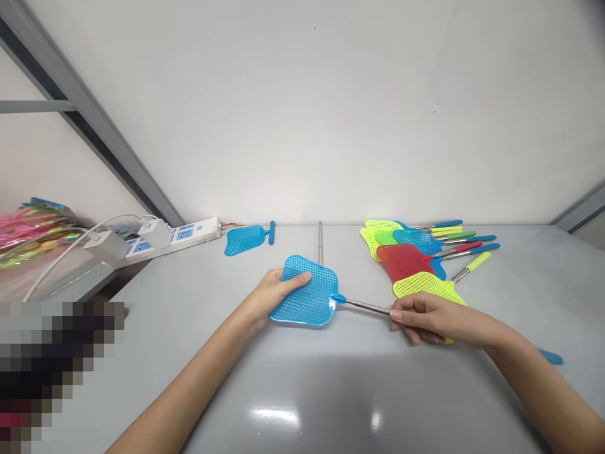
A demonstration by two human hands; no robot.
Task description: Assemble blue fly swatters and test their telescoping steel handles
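Note:
My left hand (pixel 271 293) grips the head of a blue fly swatter (pixel 309 299), thumb on top of the mesh and the other fingers hidden beneath. From that head a thin metal rod runs right to my right hand (pixel 420 318), which pinches it between thumb and fingers. Partly under my right hand lies a yellow fly swatter (pixel 423 285). Just behind it is a red fly swatter (pixel 404 262), on a pile with several blue, green and yellow ones. Past my right forearm a blue handle end (pixel 551 357) shows.
At the back left lie a separate blue swatter head (pixel 246 240) and a blue grip (pixel 271 232). A bare metal rod (pixel 321 243) points toward the wall. A white power strip (pixel 182 236) with plugs and cables runs along the left edge, near colourful bagged goods (pixel 40 233).

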